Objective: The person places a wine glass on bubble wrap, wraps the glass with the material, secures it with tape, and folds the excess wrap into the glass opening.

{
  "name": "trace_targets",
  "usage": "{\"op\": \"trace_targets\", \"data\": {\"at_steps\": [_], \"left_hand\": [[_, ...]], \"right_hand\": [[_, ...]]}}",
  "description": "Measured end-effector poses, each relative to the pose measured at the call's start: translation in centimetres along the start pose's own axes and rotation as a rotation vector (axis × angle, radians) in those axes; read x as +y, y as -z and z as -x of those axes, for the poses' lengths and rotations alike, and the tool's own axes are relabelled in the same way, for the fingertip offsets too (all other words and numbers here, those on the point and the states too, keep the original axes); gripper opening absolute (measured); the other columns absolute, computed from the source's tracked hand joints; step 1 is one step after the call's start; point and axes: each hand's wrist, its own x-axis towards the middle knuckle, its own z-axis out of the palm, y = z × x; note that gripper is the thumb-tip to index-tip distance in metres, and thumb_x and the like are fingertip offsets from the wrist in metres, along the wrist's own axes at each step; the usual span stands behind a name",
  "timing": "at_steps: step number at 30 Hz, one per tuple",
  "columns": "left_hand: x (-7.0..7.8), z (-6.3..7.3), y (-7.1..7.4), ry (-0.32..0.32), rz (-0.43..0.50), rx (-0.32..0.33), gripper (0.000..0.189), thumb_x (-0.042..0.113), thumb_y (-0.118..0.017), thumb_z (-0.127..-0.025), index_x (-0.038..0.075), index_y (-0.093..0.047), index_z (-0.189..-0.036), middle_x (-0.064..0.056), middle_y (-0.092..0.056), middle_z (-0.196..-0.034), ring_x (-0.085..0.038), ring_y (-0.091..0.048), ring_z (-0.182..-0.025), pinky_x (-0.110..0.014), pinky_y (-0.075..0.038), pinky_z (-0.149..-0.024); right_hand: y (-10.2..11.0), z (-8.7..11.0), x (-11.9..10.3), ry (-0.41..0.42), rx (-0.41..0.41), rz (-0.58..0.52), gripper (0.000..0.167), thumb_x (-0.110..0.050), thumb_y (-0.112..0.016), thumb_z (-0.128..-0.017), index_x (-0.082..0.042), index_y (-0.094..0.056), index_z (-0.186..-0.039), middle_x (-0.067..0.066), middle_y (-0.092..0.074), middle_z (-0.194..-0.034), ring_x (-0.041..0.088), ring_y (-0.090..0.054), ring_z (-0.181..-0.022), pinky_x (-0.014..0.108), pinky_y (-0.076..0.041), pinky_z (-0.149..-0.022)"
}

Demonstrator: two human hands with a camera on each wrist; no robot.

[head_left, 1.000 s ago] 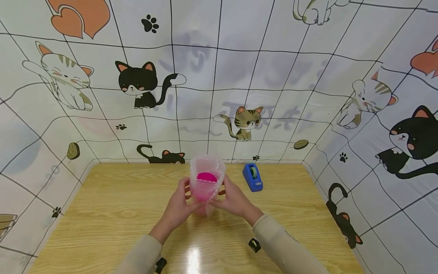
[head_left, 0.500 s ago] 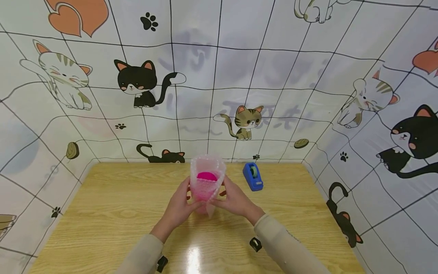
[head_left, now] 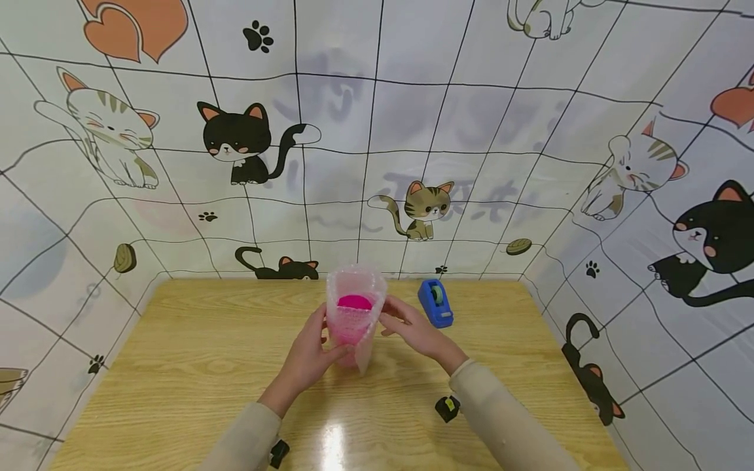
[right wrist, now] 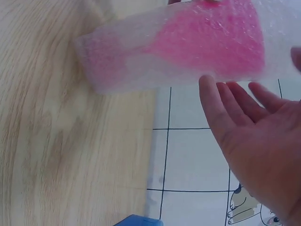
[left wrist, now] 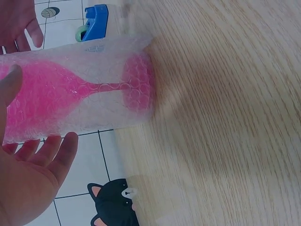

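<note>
A pink stemmed goblet (left wrist: 103,87) stands upright in a sleeve of bubble wrap (head_left: 356,278), its bowl, stem and foot showing through in the left wrist view. My left hand (head_left: 306,360) grips the wrapped goblet from the left, thumb across the front and fingers round the far side. At the right side of the wrap, my right hand (right wrist: 258,127) has its fingers extended and its thumb off the goblet. One fingertip lies at the wrap's edge in the right wrist view; whether it touches I cannot tell. The wrap's top stands open above the pink rim.
A blue tape dispenser (head_left: 436,303) with a greenish roll stands at the back right of the wooden table (head_left: 194,366). Behind and to both sides hangs white gridded cloth (head_left: 341,176) printed with cats. A small black device (head_left: 448,409) sits by the right wrist.
My right hand has let go of the wrapped goblet's front, its thumb lifting away and the hand shifting slightly right. My left hand keeps its hold, and the goblet stays almost in place.
</note>
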Motion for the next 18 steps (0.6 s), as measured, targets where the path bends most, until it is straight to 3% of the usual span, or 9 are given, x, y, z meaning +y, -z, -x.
{"op": "trace_targets", "data": {"at_steps": [5,10,18], "left_hand": [[0.18,0.05,0.18,0.015,0.008,-0.006,0.088,0.025,-0.080,-0.081,0.025,-0.028,-0.151,0.002,-0.043,-0.147,-0.027,-0.050,-0.130,-0.051,-0.050,-0.100],[0.42,0.11,0.30,0.025,0.016,-0.013,0.088,0.025,-0.080,-0.081,0.023,-0.027,-0.151,0.001,-0.043,-0.147,-0.028,-0.049,-0.130,-0.051,-0.050,-0.100],[0.60,0.09,0.24,0.030,0.007,-0.026,0.087,0.024,-0.079,-0.082,0.023,-0.027,-0.151,0.000,-0.043,-0.147,-0.027,-0.049,-0.131,-0.052,-0.049,-0.101]], "right_hand": [[0.40,-0.13,-0.55,-0.057,-0.069,-0.123,0.050,-0.036,-0.042,-0.105,-0.019,-0.034,-0.151,0.011,-0.043,-0.150,0.029,-0.047,-0.134,0.043,-0.054,-0.096],[0.62,-0.26,-0.38,-0.084,-0.098,-0.182,0.051,-0.038,-0.037,-0.106,-0.014,-0.034,-0.151,0.012,-0.045,-0.147,0.031,-0.047,-0.134,0.047,-0.052,-0.099],[-0.01,-0.88,-0.59,-0.193,-0.033,-0.185,0.055,-0.048,-0.047,-0.100,-0.015,-0.041,-0.144,0.007,-0.048,-0.143,0.028,-0.048,-0.132,0.043,-0.055,-0.095]]}}
